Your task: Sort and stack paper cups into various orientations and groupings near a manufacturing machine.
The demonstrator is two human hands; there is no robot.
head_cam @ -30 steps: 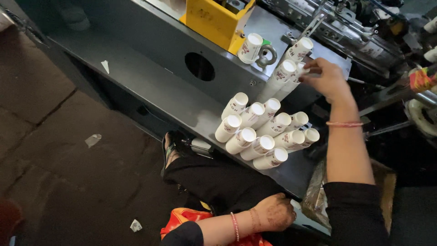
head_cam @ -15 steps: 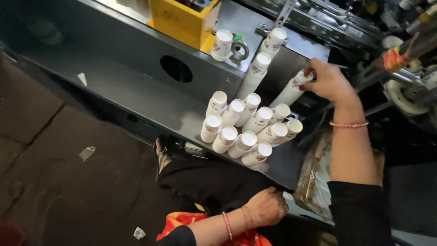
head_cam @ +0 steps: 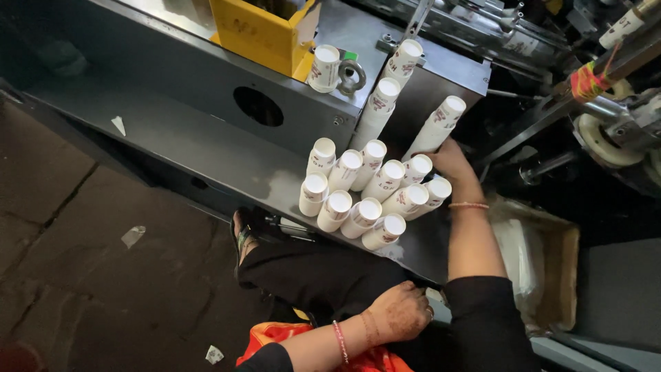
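My right hand (head_cam: 454, 164) grips the base of a tall stack of white paper cups (head_cam: 435, 127) standing tilted on the grey metal shelf (head_cam: 206, 148). Beside it sits a cluster of several upright cup stacks (head_cam: 365, 189). Two more tall stacks (head_cam: 382, 103) lean against the machine body. My left hand (head_cam: 398, 313) rests closed on my lap over black cloth, holding nothing visible.
A yellow box (head_cam: 258, 31) sits on top of the grey machine, with a single cup (head_cam: 323, 67) next to it. Machine rollers and rods (head_cam: 606, 117) are at the right. A cardboard box with plastic (head_cam: 540, 265) stands below. My sandalled foot (head_cam: 242, 234) is on the dark floor.
My right hand has come down from the upper machine with a cup stack and set it by the cluster on the shelf. The left hand stays on my lap.
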